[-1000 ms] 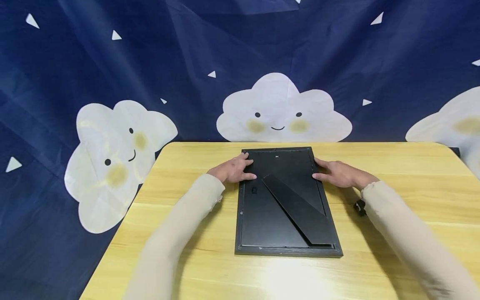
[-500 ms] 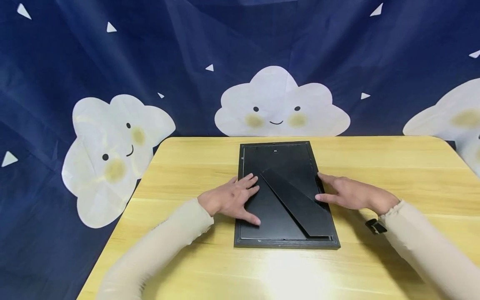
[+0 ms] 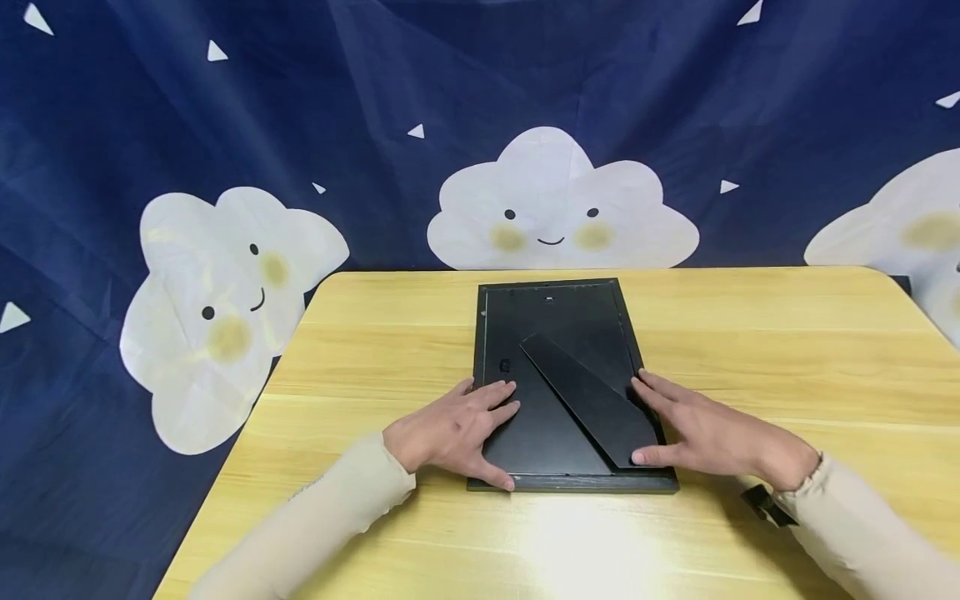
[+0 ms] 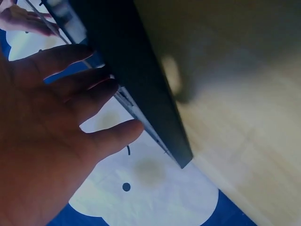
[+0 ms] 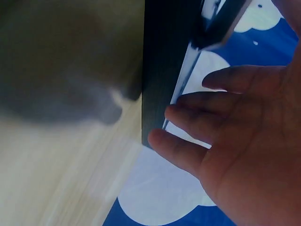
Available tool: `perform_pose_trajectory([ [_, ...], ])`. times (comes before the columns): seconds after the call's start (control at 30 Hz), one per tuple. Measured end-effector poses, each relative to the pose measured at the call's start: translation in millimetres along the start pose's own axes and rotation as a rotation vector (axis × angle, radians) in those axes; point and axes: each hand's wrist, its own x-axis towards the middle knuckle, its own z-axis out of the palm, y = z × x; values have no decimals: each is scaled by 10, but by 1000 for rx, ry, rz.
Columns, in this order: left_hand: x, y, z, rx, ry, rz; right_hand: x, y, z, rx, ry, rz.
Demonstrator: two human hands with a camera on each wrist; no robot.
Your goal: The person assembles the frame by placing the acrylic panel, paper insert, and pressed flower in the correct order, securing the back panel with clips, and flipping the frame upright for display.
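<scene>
A black picture frame [image 3: 555,392] lies back side up on the wooden table, its easel stand [image 3: 592,400] slanting across the backing towards the lower right corner. My left hand [image 3: 453,429] rests on the frame's lower left edge with fingers spread. On the other side, my right hand [image 3: 712,429] touches the lower right edge, its thumb by the wide end of the stand. In the left wrist view the straight fingers of the left hand [image 4: 61,103] reach the frame's side [image 4: 141,89]. The right wrist view has the right hand [image 5: 240,122] beside the opposite side [image 5: 164,70].
The pale wooden table [image 3: 360,350] extends around the frame. Behind it hangs a dark blue cloth [image 3: 390,67] printed with white clouds. A small black device [image 3: 768,506] is at the right wrist.
Both hands have slid down along the frame's sides towards me, from its upper part to its lower corners. The frame stays in place on the table; the head view has shifted slightly.
</scene>
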Motion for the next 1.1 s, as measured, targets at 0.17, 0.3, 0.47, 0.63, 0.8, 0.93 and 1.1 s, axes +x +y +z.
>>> perform_pose_trajectory([
  [0.17,-22,7,57,-4,48,-7,-73,-73,106,-51,36,-43],
  [0.3,-25,26,70,-13,70,-5,-79,-112,159,-82,43,-51],
  [0.47,-35,33,76,-18,70,9,-63,-152,193,-92,47,-44],
  [0.63,-53,36,70,-34,49,13,-44,-192,237,-109,70,-65],
  [0.8,-47,37,96,-43,58,22,-19,-210,284,-118,85,-96],
  [0.93,-38,44,111,-33,77,20,-9,-211,297,-122,93,-104],
  [1.1,-27,65,104,-25,92,2,-10,-211,300,-114,86,-100],
])
